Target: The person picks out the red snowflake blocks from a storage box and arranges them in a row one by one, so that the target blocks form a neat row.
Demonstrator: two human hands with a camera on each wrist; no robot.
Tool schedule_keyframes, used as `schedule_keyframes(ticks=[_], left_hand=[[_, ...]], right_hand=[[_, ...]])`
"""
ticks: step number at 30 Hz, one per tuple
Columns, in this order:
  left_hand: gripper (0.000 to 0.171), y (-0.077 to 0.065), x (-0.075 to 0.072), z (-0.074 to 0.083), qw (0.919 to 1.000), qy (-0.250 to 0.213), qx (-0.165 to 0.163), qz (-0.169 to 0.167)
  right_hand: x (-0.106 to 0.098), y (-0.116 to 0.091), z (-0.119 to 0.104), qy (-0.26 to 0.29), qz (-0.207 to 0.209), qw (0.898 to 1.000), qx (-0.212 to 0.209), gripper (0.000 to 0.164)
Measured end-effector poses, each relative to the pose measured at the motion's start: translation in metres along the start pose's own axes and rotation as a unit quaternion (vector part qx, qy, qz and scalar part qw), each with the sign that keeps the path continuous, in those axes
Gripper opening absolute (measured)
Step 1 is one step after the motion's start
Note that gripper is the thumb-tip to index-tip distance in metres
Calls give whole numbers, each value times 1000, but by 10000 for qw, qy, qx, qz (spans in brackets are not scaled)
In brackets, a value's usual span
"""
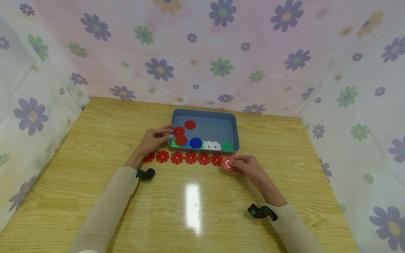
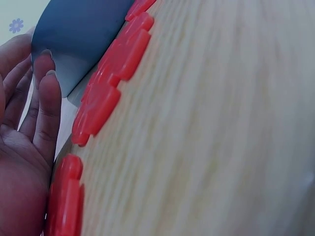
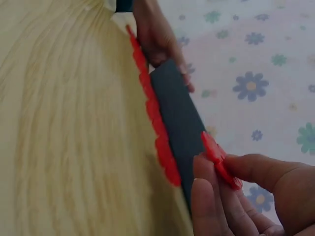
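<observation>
The right hand (image 1: 248, 168) pinches 1 red disc (image 1: 226, 163) between thumb and fingers — just beside a row of 6 flat discs (image 1: 191, 158) on the table (image 1: 221, 200). The left hand (image 1: 154, 138), thumb and fingers loosely parted, seems to touch the tray (image 1: 218, 127) — contact is hard to tell.

The left forearm (image 1: 107, 207) and right forearm (image 1: 292, 228) reach forward, angling inward. The left hand (image 1: 153, 139) has fingers (image 2: 48, 113) lightly bent and thumb apart; the right hand (image 1: 251, 167) pinches between thumb and fingers.
</observation>
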State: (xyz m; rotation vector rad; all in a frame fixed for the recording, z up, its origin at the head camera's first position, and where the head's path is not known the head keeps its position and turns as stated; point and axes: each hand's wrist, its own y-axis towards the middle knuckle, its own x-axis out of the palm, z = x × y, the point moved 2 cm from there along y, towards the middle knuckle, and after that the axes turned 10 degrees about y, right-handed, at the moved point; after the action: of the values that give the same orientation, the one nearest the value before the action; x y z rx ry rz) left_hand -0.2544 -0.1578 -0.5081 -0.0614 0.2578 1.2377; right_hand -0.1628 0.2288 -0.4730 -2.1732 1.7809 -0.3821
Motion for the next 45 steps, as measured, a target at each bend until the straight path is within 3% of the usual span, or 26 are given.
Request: schedule_keyframes(ticks=[8,22,33,45], left_hand=[[35,-1,0,-1,10000,18,-26,-5],[34,-1,0,-1,10000,-17,-43,68],[35,2,1,-3,10000,24,3,21],[36,0,1,-1,10000,28,55,-19]], right_hand=[[-14,10,18,359,424,9983,164,47],[-19,24,20,225,860,9960,49,34],[-20,20,17,-57,829,9960,-318,34],[-21,22,21,-447,907,9940,-410,30]])
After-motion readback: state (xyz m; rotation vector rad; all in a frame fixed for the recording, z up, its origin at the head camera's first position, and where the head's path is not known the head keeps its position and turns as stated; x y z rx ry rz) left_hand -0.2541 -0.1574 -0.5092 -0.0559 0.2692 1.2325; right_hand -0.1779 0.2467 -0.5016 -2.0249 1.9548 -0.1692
